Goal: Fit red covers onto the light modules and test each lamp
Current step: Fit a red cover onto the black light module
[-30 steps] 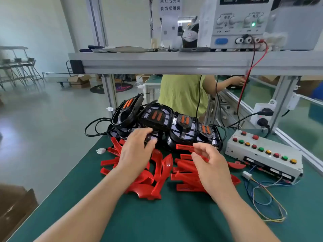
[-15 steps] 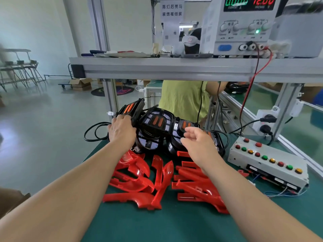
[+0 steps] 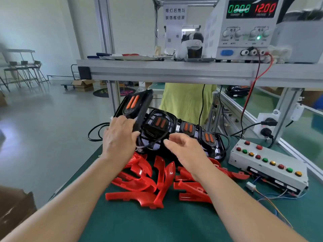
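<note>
Light module (image 3: 135,109), the leftmost of the black units, is held clear of the worktop (image 3: 157,224) towards its far left corner. My left hand (image 3: 120,137) grips its lower end, fingers curled round the housing. The unit stands on edge and tilted. Its long axis runs from the hand up and to the right. The face with the two orange strips (image 3: 132,102) is turned towards me and slightly left, with the strips at the upper end.

To its right, the other modules (image 3: 188,127) lie in a row along the far edge, strips uppermost. My right hand (image 3: 185,149) hovers in front of this row, fingers relaxed and apart, holding nothing. Nearer me, mid-worktop, the red covers (image 3: 148,179) lie loose in two heaps. The button box (image 3: 267,165) sits at the right edge.

Status, as I judge it: no module in view carries a cover. The power supply (image 3: 244,28) on the shelf (image 3: 174,72) above reads zero current at 12.00 volts, so no lamp is drawing. All fitting and testing is left to do.
</note>
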A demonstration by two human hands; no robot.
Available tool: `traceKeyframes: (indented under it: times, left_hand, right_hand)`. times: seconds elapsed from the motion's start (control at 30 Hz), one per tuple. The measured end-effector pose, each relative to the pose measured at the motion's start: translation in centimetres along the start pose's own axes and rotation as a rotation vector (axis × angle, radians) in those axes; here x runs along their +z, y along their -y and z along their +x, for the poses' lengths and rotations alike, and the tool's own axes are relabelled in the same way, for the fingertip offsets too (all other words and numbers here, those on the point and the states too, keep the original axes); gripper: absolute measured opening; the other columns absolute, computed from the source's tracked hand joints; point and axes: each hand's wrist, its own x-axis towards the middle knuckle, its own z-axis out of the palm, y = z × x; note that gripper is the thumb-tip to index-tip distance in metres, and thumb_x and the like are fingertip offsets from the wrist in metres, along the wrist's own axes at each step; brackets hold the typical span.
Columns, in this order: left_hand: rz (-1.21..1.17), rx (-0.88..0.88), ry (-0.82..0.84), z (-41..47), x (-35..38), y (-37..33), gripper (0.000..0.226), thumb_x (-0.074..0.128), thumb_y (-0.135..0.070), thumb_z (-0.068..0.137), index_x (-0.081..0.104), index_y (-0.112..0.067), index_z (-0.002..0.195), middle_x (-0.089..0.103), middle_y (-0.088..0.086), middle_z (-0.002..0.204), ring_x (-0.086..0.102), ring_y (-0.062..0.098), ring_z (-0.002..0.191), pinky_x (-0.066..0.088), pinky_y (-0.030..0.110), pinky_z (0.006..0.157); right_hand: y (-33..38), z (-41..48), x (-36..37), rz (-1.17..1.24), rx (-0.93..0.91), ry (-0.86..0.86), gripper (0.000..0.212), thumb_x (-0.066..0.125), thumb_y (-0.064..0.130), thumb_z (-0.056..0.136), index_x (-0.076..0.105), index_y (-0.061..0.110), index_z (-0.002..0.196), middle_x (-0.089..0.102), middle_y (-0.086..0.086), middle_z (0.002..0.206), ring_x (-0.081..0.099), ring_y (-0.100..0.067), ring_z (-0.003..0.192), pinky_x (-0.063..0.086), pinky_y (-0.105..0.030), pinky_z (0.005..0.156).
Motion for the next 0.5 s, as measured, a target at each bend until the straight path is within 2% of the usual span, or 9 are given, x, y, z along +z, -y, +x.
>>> traceKeyframes:
  times: [0.1,0.13,0.17,0.23,0.3,0.33,0.4,0.43,0.5]
  left_hand:
    - [-0.010,0.115,0.006,-3.1,-1.2,-2.7,0.025,0.077,-0.012,0.080,0.069,-0.008,0.104,0.058,0.008,0.091,0.055,0.033,0.092,0.048,0.052,0.075]
    - [-0.016,0.140,0.013,-4.1,-1.4,-3.7,0.025,0.079,-0.010,0.078,0.069,-0.007,0.101,0.058,0.008,0.088,0.056,0.034,0.088,0.049,0.052,0.071]
    - [-0.020,0.165,0.015,-5.1,-1.5,-4.6,0.024,0.080,-0.009,0.076,0.069,-0.006,0.098,0.058,0.009,0.086,0.057,0.034,0.084,0.050,0.051,0.067]
    - [-0.002,0.196,0.004,-6.7,-1.4,-6.4,0.021,0.081,-0.008,0.074,0.070,-0.007,0.092,0.058,0.007,0.083,0.058,0.032,0.078,0.049,0.048,0.061]
    - [0.002,0.214,0.006,-7.8,-1.3,-7.8,0.016,0.079,-0.010,0.078,0.070,-0.010,0.091,0.057,0.004,0.081,0.057,0.029,0.077,0.048,0.047,0.063]
    - [-0.030,0.231,0.026,-8.2,-1.2,-8.4,0.014,0.076,-0.012,0.082,0.070,-0.012,0.095,0.056,0.002,0.084,0.056,0.027,0.080,0.049,0.045,0.067]
    - [-0.188,0.286,0.096,-8.7,-1.4,-8.7,0.018,0.068,-0.017,0.089,0.070,-0.011,0.106,0.056,0.000,0.092,0.054,0.022,0.088,0.050,0.040,0.076]
    - [-0.279,0.318,0.115,-8.8,-1.7,-8.6,0.023,0.066,-0.021,0.091,0.070,-0.009,0.110,0.057,0.000,0.096,0.054,0.020,0.091,0.051,0.036,0.079]
    - [-0.407,0.329,0.081,-8.5,-2.5,-8.0,0.033,0.062,-0.032,0.092,0.071,-0.007,0.113,0.060,-0.001,0.104,0.056,0.016,0.098,0.048,0.024,0.088]
  right_hand:
    - [0.8,-0.4,1.2,0.155,0.037,0.122,0.087,0.071,0.067,0.070,0.049,0.025,0.143,0.060,0.012,0.136,0.055,-0.004,0.124,0.044,-0.034,0.109]
    - [1.0,-0.5,1.6,0.224,0.045,0.158,0.086,0.071,0.069,0.065,0.052,0.030,0.139,0.064,0.015,0.130,0.059,-0.001,0.118,0.046,-0.036,0.106]
    - [1.2,-0.6,1.8,0.302,0.058,0.183,0.077,0.072,0.069,0.064,0.055,0.034,0.131,0.068,0.017,0.121,0.064,0.001,0.110,0.049,-0.036,0.100]
    - [1.4,-0.4,2.2,0.488,0.099,0.168,0.054,0.071,0.061,0.077,0.060,0.032,0.121,0.074,0.013,0.109,0.071,-0.004,0.098,0.053,-0.034,0.084]
    - [1.5,-0.3,2.1,0.615,0.130,0.092,0.036,0.064,0.046,0.092,0.060,0.023,0.120,0.077,0.002,0.102,0.074,-0.015,0.090,0.055,-0.034,0.073]
    - [1.6,-0.4,1.8,0.624,0.139,0.053,0.034,0.062,0.040,0.096,0.058,0.020,0.122,0.076,-0.002,0.102,0.073,-0.019,0.088,0.055,-0.035,0.072]
    - [1.3,-0.6,0.8,0.596,0.143,0.013,0.042,0.059,0.036,0.098,0.053,0.014,0.133,0.070,-0.012,0.116,0.070,-0.023,0.097,0.056,-0.043,0.080]
    - [1.1,-0.7,0.1,0.572,0.130,0.018,0.044,0.058,0.036,0.099,0.052,0.010,0.134,0.066,-0.019,0.124,0.067,-0.026,0.104,0.055,-0.052,0.090]
    - [0.6,-1.0,-1.6,0.562,0.105,0.044,0.038,0.056,0.033,0.101,0.057,0.004,0.126,0.062,-0.028,0.126,0.065,-0.032,0.109,0.048,-0.059,0.101]
